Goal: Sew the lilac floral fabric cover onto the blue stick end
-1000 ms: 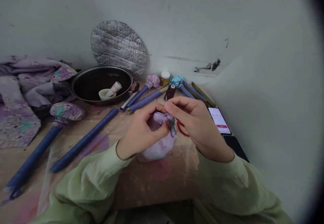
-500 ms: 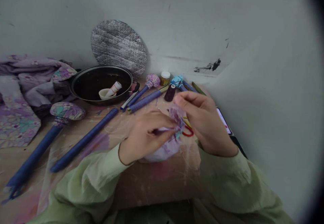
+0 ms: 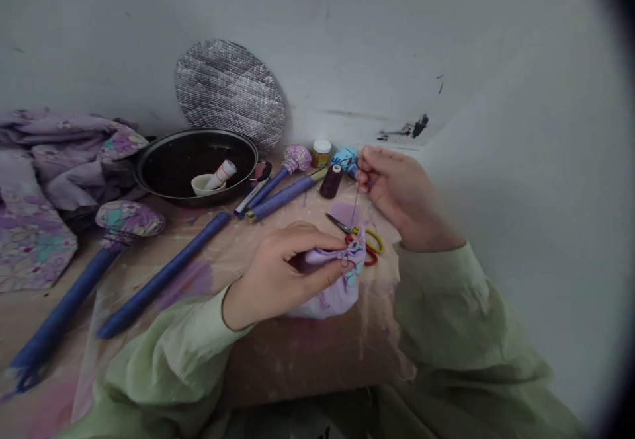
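Well left of the scissors (image 3: 342, 225): black pan (image 3: 173, 164). Just left and in front: left hand (image 3: 282, 267), pinching the gathered edge of a lilac cloth bundle (image 3: 330, 301) between thumb and fingers. Directly in front of scissors: that bundle. Over scissors: dark thread (image 3: 356, 199), stretched up from bundle. Beyond and right of scissors: right hand (image 3: 401, 194), fingertips together on thread.
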The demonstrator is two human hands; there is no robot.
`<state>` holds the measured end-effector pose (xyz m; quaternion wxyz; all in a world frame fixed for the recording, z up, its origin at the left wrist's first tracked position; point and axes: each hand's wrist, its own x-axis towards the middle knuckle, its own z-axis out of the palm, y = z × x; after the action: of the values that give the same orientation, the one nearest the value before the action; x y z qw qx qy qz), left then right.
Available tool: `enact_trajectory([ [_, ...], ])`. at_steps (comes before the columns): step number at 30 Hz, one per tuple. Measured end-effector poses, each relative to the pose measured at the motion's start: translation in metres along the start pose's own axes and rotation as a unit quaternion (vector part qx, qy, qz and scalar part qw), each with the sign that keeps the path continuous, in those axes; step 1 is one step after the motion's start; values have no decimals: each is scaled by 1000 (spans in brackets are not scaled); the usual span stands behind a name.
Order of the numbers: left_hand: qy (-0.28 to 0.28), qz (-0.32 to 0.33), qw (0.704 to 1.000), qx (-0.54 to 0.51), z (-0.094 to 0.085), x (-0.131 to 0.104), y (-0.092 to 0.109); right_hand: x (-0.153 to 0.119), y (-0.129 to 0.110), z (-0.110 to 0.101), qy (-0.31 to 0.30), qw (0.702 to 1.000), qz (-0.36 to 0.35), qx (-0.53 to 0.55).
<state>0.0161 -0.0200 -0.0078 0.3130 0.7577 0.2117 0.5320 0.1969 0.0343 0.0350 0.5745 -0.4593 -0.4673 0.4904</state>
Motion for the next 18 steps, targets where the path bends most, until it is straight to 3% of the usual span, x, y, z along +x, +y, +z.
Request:
enact_trajectory([
  [18, -62, 28, 995, -67, -5, -6, 4, 15, 13, -9, 34, 998, 37, 38],
])
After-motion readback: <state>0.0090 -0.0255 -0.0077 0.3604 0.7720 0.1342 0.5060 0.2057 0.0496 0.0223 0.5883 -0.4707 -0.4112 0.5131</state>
